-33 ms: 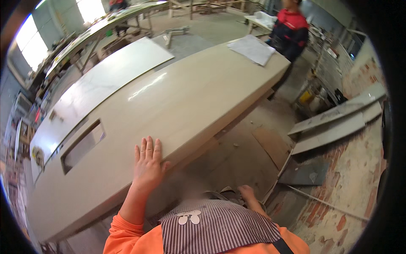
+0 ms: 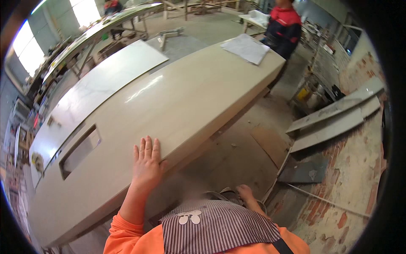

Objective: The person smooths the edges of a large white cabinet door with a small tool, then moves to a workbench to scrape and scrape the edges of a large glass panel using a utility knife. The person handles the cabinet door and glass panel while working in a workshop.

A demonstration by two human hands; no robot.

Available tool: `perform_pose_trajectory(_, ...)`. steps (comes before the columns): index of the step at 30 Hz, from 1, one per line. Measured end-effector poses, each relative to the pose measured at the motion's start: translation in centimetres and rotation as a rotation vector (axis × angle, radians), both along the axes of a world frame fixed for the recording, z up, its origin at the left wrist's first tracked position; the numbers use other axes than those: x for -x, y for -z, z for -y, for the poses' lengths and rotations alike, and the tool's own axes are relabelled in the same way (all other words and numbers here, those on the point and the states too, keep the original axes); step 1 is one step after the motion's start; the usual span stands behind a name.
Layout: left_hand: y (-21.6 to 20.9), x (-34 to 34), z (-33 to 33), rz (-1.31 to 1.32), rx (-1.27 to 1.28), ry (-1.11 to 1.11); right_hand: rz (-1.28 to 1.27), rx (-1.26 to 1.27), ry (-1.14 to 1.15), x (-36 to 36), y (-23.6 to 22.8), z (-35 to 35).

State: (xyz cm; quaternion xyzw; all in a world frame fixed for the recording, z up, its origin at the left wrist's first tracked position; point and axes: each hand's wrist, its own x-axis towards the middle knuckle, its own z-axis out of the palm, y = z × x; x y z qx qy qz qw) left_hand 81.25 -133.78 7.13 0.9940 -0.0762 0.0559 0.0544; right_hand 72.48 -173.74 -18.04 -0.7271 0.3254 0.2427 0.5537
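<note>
As a long, glossy beige slab with a rectangular cutout lies diagonally ahead, a worker's open left hand rests flat on its near edge. The right hand's grip is unclear.

Bright windows, long workbench, grey floor, peeling brick wall at right

Long beige slab, glossy, lying flat

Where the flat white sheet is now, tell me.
In the head view, the white sheet lies upper right of centre, on the far end of the beige slab, near the person in red and black.
</note>
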Motion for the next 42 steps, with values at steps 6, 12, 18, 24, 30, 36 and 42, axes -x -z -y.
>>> perform_pose_trajectory(6, 0.4, -8.3, 7.8, 0.008, -0.040, 0.158, 0.039, 0.132, -0.172, -1.5, -1.6, 4.2)
perform_pose_trajectory(12, 0.6, -16.7, 16.8, -0.023, -0.076, 0.152, 0.005, 0.123, 0.144, -0.7, -1.3, 13.1)
perform_pose_trajectory(18, 1.4, -22.5, 24.3, -0.039, -0.092, 0.019, 0.033, 0.129, 0.199, -0.4, 2.1, 18.8)
perform_pose_trajectory(24, 1.6, -25.2, 28.1, -0.039, -0.094, -0.015, -0.028, 0.010, 0.221, -1.7, 1.7, 20.4)
perform_pose_trajectory(30, 1.6, -29.6, 31.6, -0.038, -0.085, 0.115, -0.067, -0.056, 0.321, -3.8, -0.1, 22.2)
perform_pose_trajectory(36, 2.1, -35.7, 36.0, -0.054, -0.163, 0.384, -0.042, -0.042, 0.299, -6.3, 0.7, 25.4)
perform_pose_trajectory(42, 2.9, -43.0, 43.5, -0.062, -0.164, 0.507, -0.031, -0.017, 0.185, -12.3, 0.8, 29.2)
